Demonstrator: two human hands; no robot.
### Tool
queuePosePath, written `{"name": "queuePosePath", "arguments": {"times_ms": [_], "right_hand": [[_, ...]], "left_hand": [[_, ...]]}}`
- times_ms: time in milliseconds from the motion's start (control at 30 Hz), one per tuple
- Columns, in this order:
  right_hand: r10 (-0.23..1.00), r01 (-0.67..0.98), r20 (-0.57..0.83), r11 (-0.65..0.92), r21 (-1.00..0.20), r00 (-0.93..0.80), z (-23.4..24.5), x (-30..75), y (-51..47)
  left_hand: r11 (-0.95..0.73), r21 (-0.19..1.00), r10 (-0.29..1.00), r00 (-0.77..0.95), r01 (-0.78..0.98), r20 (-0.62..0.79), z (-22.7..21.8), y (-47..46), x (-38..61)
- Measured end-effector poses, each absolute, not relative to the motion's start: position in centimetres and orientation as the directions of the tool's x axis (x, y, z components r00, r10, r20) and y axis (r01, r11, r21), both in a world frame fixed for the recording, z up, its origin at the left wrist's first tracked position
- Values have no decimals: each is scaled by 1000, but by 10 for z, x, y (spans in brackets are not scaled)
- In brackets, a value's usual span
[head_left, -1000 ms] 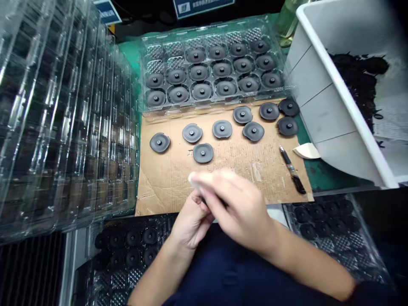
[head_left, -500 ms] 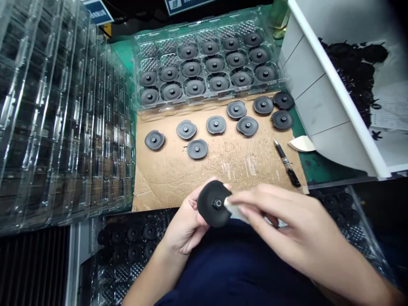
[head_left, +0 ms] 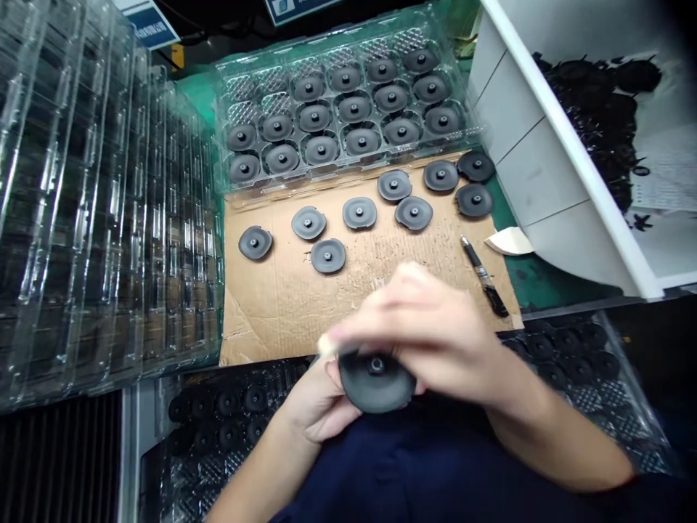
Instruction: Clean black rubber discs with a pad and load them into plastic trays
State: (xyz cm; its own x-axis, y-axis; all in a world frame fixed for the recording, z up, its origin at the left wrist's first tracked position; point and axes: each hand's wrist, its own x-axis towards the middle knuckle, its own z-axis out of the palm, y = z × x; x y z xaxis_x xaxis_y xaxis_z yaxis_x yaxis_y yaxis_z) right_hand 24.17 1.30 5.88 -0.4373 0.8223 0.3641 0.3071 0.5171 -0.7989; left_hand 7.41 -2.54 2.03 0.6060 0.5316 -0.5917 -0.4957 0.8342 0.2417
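Observation:
A round black disc (head_left: 377, 388) with a small metal nut at its centre is tilted in front of my body. My left hand (head_left: 327, 407) is closed on it from the left and below, with some fingers hidden behind it. My right hand (head_left: 419, 327), smeared by motion, arches over the disc's upper edge. At its fingertips shows a pale scrap of cloth (head_left: 327, 344); the rest of the cloth is covered by the hand. Several similar discs (head_left: 359, 212) lie loose on the cardboard (head_left: 266, 312) beyond my hands.
A clear plastic tray (head_left: 348, 161) behind the cardboard carries rows of discs. Stacked clear trays (head_left: 109, 218) rise at left. A pen (head_left: 484, 276) and a pale pointed piece (head_left: 510, 241) lie at right, by a white bin (head_left: 577, 152) with black parts. More filled trays sit below.
My right hand has swept left and up across the disc, from its right side to its upper edge. The disc has moved slightly down and tilted; my left hand keeps hold.

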Motion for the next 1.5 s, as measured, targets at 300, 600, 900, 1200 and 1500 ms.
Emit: {"name": "queuePosePath", "arguments": {"times_ms": [300, 600, 900, 1200, 1500], "right_hand": [[997, 670, -57, -7, -743, -53, -60, 259, -24], [998, 675, 56, 62, -735, -30, -67, 248, -22], [995, 596, 38, 84, -798, -89, -25, 236, -23], [886, 445, 336, 453, -772, -319, 59, 201, -16], [838, 411, 462, 546, -730, -291, 53, 196, -24]], "left_hand": [[780, 171, 596, 631, -602, -497, 19, -19, 60], [678, 259, 666, 425, -688, -613, 16, -16, 66], [601, 428, 731, 247, -676, -637, 11, -21, 75], [556, 593, 806, 203, -582, -556, 21, -26, 80], [489, 614, 849, 175, -620, -499, 30, -29, 73]]}}
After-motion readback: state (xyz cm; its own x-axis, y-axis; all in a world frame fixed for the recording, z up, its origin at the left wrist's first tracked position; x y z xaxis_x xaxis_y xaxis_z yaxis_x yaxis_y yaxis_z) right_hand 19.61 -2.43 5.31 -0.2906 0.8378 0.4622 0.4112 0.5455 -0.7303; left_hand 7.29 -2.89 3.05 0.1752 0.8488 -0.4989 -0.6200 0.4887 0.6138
